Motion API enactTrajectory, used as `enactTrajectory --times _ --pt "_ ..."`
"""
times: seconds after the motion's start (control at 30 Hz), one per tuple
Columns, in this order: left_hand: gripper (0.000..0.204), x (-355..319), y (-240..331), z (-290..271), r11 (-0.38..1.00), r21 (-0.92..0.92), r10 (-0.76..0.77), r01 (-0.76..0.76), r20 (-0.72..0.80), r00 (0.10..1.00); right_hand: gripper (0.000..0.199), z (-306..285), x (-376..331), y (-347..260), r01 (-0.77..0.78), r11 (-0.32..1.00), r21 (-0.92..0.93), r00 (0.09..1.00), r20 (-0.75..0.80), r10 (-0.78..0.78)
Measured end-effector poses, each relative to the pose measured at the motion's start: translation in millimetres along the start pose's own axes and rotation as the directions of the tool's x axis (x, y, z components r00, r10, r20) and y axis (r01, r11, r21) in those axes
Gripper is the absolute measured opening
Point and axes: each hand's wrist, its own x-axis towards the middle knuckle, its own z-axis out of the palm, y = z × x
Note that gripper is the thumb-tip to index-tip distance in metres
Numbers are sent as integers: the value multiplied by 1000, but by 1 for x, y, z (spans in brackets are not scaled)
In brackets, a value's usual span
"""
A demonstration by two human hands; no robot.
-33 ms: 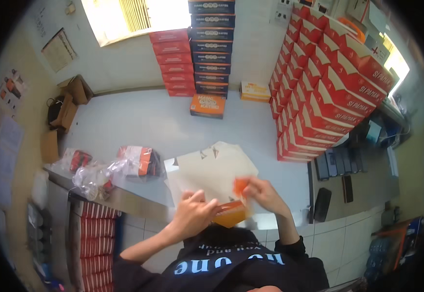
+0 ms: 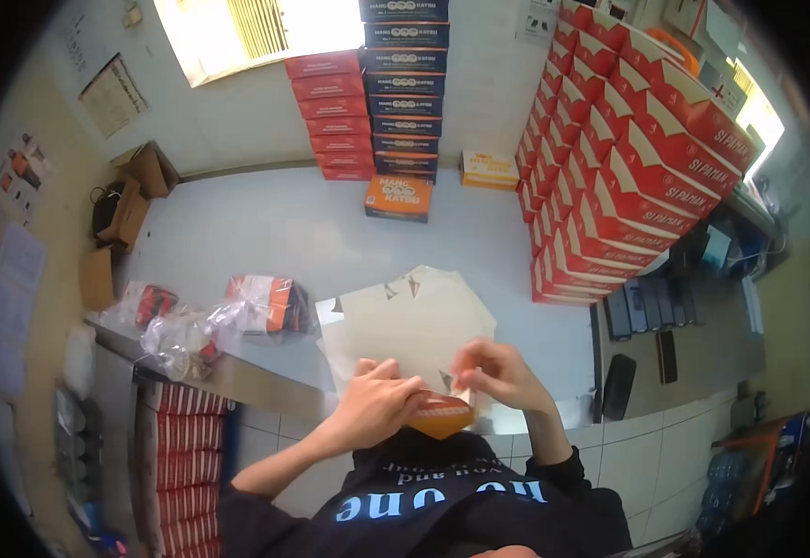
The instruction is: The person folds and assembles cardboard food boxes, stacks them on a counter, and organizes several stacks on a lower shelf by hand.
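Observation:
Close to my body, at the table's front edge, an orange cardboard box is partly folded, with a pale inner face showing at its right corner. My left hand is closed on its left side, with curled fingers along the top edge. At the right corner my right hand pinches an orange flap of the same box between thumb and fingers. The fingers hide most of that flap. Beneath and beyond both hands lie flat, pale cardboard sheets with small dark triangular marks.
Tall stacks of red-and-white boxes line the right side. Red boxes, dark blue boxes and an orange box stand at the back. Plastic-wrapped bundles lie on the left, and a black phone on the right.
My right hand has turned and brought the orange flap down against the box's right corner; earlier the flap stood up in plain view. My left hand has barely moved.

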Motion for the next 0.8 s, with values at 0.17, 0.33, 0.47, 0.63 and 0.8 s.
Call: enactTrajectory --times 0.17,0.33,0.47,0.63,0.8 --pt "28 16 17 -18 361 -725 -91 586 599 796 13 -14 5 -23 474 828 299 850 91 -519" --pt "20 36 19 -13 618 -708 -289 342 200 936 12 -2 25 -44 553 427 -715 806 330 -492" --pt "19 40 22 -11 487 -843 -237 228 123 964 9 -7 20 -37 535 365 -761 716 180 -674" --pt "31 49 10 4 258 -966 -623 7 -161 766 22 31 -2 -14 156 665 -731 716 -380 -585" --pt "27 48 29 4 520 -847 -645 -108 -472 601 10 -3 2 -11 -102 984 -144 845 -535 9"
